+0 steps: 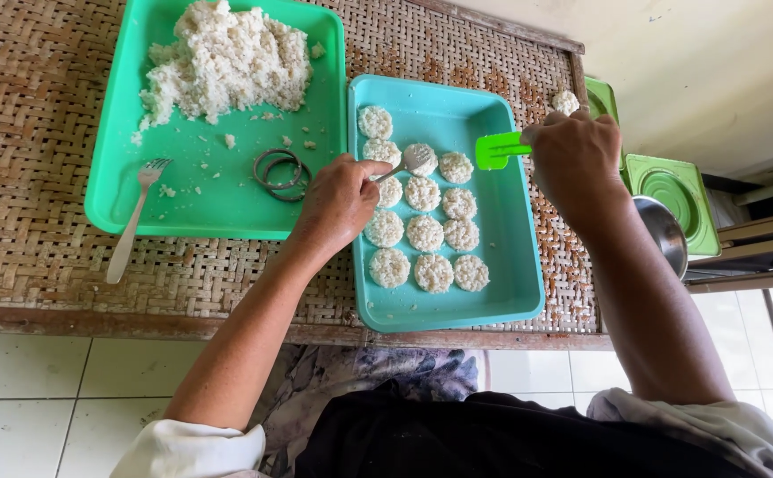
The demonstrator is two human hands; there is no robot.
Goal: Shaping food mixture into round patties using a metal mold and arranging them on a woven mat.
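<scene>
Near, rows of round rice patties [425, 233] fill the blue tray [512, 265]. The left hand [340, 202] pinches a spoon [415, 160] over a far patty; press it lightly and evenly. The right hand [574, 159] grips a green spatula [497, 150], held level just beside. Farther left, loose rice [224, 60] heaps in the green tray [227, 199].

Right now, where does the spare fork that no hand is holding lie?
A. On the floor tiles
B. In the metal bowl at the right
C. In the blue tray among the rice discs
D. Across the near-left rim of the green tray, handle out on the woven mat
D: the spare fork has its tines inside the green tray and its handle resting out on the woven mat, away from both hands.
</scene>
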